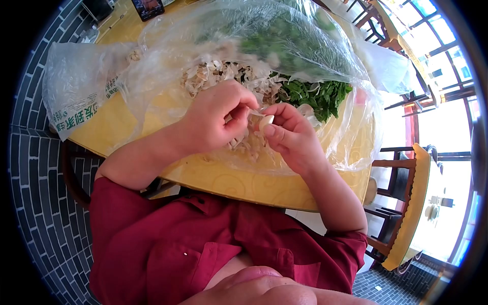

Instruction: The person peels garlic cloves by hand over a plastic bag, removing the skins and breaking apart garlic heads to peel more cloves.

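Between the fingers of my right hand is a pale garlic clove, pinched by thumb and forefinger. My left hand is beside it, its thumb and fingers closed on a thin strip of garlic skin at the clove's upper edge. Both hands are raised over the yellow table. Behind them lies a heap of dry garlic skins, with loose green leaves touching its right side. More skins lie below the hands, partly hidden by them.
Clear plastic sheeting spreads over the yellow table, covering more greens at the back. A printed plastic bag lies at the left, and a phone stands at the back left. Chairs and another table are at the right.
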